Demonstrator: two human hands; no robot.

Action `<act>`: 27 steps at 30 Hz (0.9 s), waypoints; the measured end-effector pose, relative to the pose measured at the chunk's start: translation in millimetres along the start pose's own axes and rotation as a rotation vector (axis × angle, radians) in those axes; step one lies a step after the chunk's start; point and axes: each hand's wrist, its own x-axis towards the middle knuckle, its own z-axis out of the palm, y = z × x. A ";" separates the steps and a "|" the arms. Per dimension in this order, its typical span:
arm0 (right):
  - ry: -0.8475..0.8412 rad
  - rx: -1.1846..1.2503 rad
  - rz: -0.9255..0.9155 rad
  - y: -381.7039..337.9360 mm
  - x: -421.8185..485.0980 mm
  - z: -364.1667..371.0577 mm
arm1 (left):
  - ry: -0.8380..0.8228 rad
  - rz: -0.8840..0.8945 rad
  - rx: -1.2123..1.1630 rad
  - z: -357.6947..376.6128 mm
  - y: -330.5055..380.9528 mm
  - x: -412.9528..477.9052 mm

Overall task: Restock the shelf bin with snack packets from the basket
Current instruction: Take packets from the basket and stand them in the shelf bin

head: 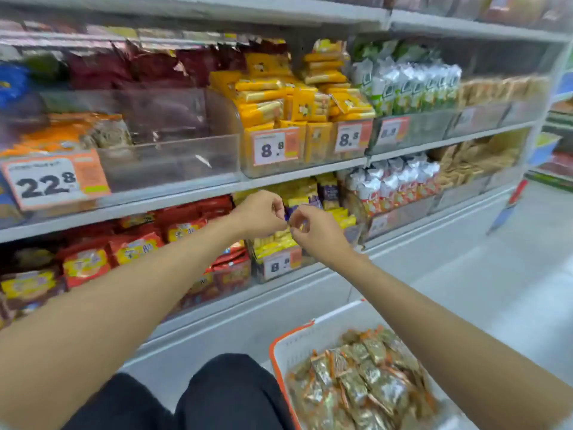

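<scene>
The left grip and right grip met at mid-frame, fingers curled and thumbs drawn to forefingers, the two nearly touching. Whether they pinched some small thing between them or closed on nothing I could not tell, for blur hid the spot; the pose read as fiddling with a wrapper rather than carrying stock.

They hung just in front of a low bin of yellow and purple packs, below the centre of the frame, marked 8.8; judging by its contents, it was probably not the one to be filled.

The packets lay heaped in the basket at lower right, beside the person's knees, close enough for either arm to drop to. The right forearm crossed over its far side, and the frame cut off its bottom.

Similar orange and green packs showed in the upper bin at upper left, by the tag reading 22.8, with much bare room inside; that seemed the target, though the print was too smeared to confirm a match.
</scene>
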 end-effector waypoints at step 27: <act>-0.936 -0.037 1.004 263.8 -312.5 257.6 | -0.549 -0.659 -0.354 335.5 -148.2 -16.3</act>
